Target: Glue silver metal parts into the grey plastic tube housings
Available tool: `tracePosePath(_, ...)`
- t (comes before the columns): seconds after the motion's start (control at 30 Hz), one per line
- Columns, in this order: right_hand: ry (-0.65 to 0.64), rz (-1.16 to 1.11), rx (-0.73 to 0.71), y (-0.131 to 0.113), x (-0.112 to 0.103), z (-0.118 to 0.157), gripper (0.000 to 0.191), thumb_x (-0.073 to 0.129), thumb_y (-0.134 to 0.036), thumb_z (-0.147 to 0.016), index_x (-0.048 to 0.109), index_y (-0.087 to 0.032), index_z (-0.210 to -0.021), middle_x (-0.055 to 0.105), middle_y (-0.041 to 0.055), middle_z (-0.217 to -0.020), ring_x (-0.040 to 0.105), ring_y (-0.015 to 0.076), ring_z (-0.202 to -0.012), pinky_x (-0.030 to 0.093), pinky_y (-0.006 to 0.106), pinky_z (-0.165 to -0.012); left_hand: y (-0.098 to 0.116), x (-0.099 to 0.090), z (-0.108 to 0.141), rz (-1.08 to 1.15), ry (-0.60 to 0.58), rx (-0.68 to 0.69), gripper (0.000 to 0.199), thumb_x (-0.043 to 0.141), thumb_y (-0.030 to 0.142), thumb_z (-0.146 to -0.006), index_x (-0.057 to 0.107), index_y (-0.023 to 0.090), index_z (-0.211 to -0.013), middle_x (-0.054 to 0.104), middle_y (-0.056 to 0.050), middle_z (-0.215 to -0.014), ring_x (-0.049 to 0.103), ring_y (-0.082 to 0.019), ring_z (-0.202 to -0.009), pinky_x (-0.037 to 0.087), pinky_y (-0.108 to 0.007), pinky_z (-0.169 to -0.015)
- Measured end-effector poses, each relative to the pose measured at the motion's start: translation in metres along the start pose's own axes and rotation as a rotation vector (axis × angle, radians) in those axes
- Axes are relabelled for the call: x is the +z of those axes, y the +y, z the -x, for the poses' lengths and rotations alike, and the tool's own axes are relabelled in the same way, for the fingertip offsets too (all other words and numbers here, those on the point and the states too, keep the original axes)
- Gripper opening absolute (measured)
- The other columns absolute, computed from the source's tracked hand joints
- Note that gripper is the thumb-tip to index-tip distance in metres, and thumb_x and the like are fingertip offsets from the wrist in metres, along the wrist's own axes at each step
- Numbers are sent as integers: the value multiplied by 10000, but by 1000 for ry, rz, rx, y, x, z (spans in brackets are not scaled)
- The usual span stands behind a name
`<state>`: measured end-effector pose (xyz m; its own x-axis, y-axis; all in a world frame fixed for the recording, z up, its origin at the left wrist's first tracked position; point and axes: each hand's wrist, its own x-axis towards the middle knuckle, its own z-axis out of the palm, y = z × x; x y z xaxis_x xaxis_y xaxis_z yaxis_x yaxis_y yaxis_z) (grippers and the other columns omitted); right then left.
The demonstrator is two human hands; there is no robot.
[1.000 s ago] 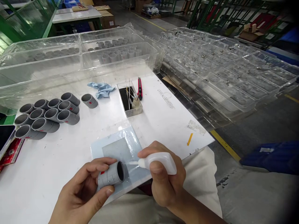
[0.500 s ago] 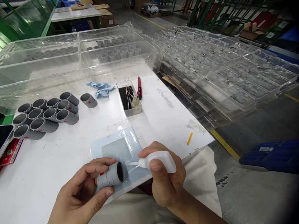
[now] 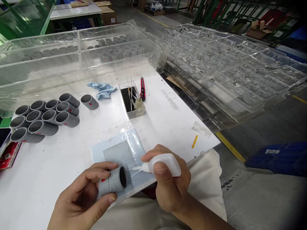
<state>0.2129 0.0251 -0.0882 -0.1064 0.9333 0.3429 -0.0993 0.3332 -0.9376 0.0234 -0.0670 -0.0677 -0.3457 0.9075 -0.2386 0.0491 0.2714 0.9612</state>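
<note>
My left hand (image 3: 83, 195) grips a grey plastic cylinder (image 3: 110, 184) with a red mark, lying on its side with its dark open end turned to the right. In my right hand (image 3: 171, 185) is a white squeeze bottle (image 3: 165, 163), thumb and fingers wrapped round it. Its thin nozzle points left at the cylinder's rim, close to it; whether they touch I cannot tell. Beneath both hands lies a pale blue sheet (image 3: 97, 152) under clear plastic. Several more grey cylinders (image 3: 50, 127) stand in a group at the left, and a single grey cylinder (image 3: 89, 102) stands apart.
A clear box (image 3: 136, 114) holds thin tools and a small jar. Beside it lie a red utility knife (image 3: 142, 88) and a blue cloth (image 3: 103, 90). Clear trays (image 3: 59, 68) with more cylinders stand behind; stacked clear trays (image 3: 230, 73) fill the right. A yellow strip (image 3: 194, 141) lies near the table's edge.
Both hands keep almost the same pose, with the cylinder shifted very slightly left. The table items appear a little further left as the view moves.
</note>
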Motion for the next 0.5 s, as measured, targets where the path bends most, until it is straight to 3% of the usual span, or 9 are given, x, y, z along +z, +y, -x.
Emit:
tracePosePath(0.33, -16, -55, 23, 0, -3, 3, 275, 593, -408, -1015, 762, -232, -890, 667, 27, -712, 591, 193, -601, 444, 352, -573, 1, 1, 0, 2, 12, 14, 220, 905, 349, -766, 759, 334, -930, 805, 3, -1159, 712, -188, -1125, 587, -199, -933)
tracePosePath(0.5, 53, -194, 179, 1, -7, 5, 368, 557, -484, -1033, 765, -223, -876, 628, 15, -700, 560, 162, -604, 406, 310, -541, 7, 5, 3, -68, 49, -104, 419, 926, 392, -709, 811, 363, -1110, 843, 7, -1030, 767, -193, -952, 607, -198, -887)
